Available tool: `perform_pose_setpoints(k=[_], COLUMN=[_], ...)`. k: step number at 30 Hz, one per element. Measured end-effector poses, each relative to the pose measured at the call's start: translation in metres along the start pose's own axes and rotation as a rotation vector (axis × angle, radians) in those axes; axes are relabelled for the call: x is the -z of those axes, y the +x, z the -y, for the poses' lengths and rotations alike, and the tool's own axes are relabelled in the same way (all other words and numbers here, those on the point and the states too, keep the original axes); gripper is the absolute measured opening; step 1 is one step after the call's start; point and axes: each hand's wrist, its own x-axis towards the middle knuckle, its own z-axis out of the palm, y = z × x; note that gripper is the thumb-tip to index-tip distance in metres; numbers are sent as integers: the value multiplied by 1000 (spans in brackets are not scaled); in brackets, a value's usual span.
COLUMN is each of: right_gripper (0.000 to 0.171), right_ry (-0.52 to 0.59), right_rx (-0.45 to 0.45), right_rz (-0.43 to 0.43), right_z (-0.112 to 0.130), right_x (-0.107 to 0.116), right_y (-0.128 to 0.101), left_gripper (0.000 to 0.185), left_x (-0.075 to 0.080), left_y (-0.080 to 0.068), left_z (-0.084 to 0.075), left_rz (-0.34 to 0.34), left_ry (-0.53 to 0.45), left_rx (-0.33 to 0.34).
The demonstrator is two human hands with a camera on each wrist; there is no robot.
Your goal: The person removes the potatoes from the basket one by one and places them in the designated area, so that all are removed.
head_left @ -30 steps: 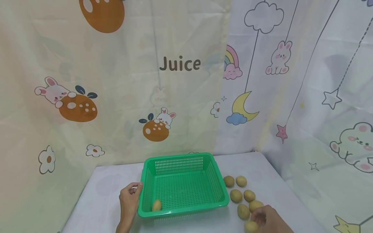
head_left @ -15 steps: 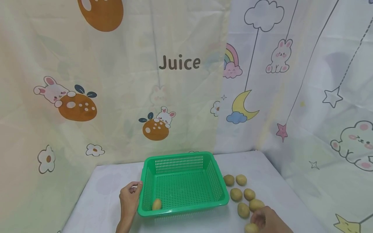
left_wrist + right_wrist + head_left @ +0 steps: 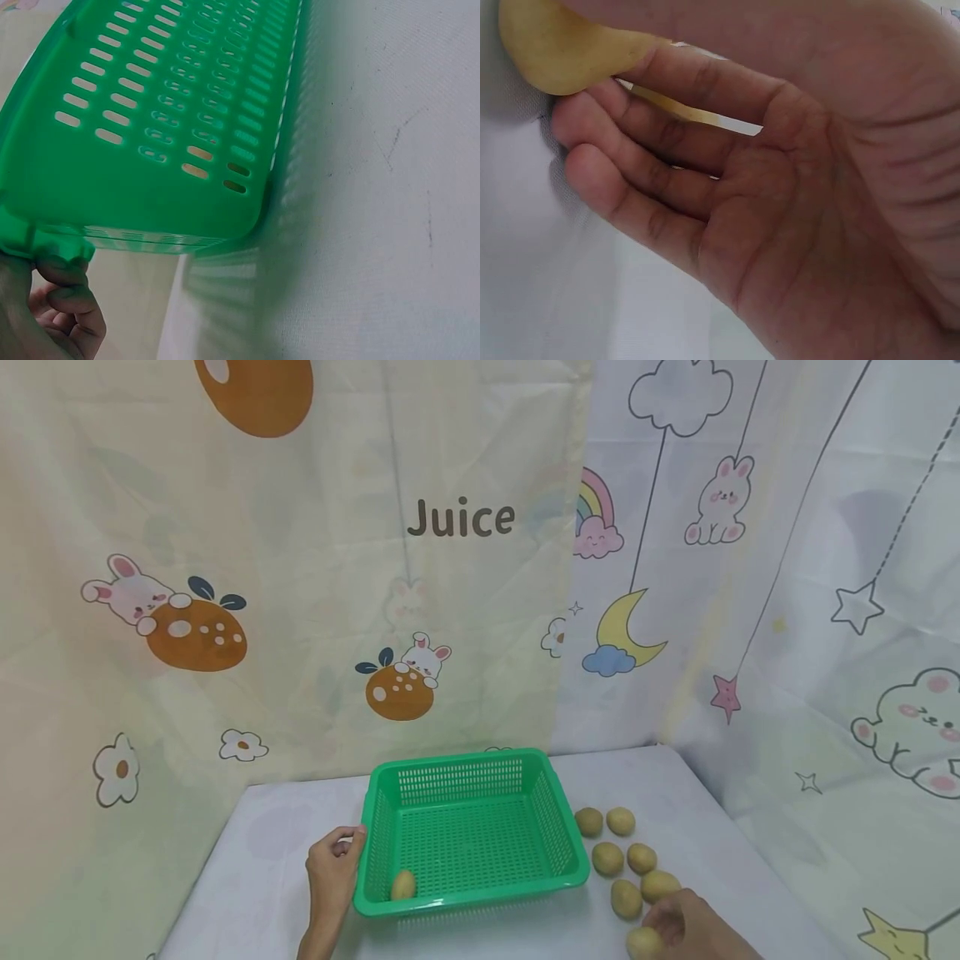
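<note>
A green plastic basket point(image 3: 480, 897) stands on the table, with one potato point(image 3: 403, 886) in its near left corner. My left hand point(image 3: 332, 877) pinches the basket's left rim between thumb and curled fingers; the left wrist view shows this grip at the basket's corner point(image 3: 45, 236). At the lower right, my right hand point(image 3: 693, 928) holds a yellowish potato point(image 3: 643, 943) by thumb and fingertips, low over the cloth. The right wrist view shows that potato point(image 3: 562, 52) partly covered by the thumb, the fingers point(image 3: 596, 176) reaching behind and below it.
Several potatoes point(image 3: 607, 859) lie loose to the right of the basket, and one potato point(image 3: 660, 887) sits just beyond my right hand. White cloth point(image 3: 262, 860) covers the table. Printed curtains point(image 3: 480, 635) hang behind it and at the sides.
The potato at my right fingertips has shifted very slightly left. My left hand and the basket have stayed in place, while the head view has tilted a little.
</note>
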Motion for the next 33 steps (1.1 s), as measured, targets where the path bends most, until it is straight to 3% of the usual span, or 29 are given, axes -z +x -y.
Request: perform_pose_setpoints(k=[5, 27, 33], right_gripper=[67, 48, 66], right_ry=[9, 47, 8], right_rx=[-17, 51, 19], right_rz=[16, 12, 3], right_z=[1, 0, -1], right_x=[1, 4, 6], right_y=[-3, -3, -2], left_gripper=[32, 35, 33], left_x=[0, 1, 0], left_y=[0, 1, 1], left_z=[-1, 2, 0], left_rz=[-1, 4, 9], left_ry=[0, 11, 5], left_rx=[4, 22, 16])
